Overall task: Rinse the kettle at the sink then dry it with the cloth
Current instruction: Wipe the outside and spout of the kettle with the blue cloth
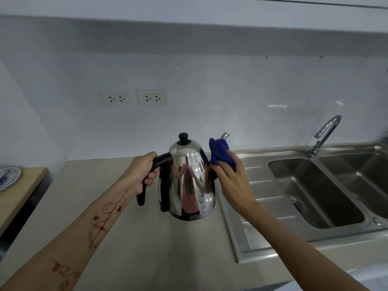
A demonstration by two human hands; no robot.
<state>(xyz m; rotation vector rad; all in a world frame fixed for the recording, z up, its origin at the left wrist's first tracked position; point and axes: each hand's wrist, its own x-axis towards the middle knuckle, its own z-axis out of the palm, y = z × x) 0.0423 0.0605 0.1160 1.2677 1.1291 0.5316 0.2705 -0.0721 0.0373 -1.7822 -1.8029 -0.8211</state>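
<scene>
A shiny steel kettle [190, 181] with a black lid knob and black handle hangs upright above the beige counter [147, 238]. My left hand [140, 171] grips the handle on the kettle's left side. A bunched blue cloth [219, 151] is pressed against the kettle's right side near the spout. My right hand [233, 181] is closed around that cloth. The spout tip shows just above the cloth. The steel sink [310, 185] lies to the right of the kettle.
A curved tap [324, 133] stands behind the two sink basins, with a ribbed drainboard [258, 181] on their left. Two wall sockets [134, 98] sit on the white tiles. A wooden side table [19, 192] with a patterned plate [9, 177] is at far left.
</scene>
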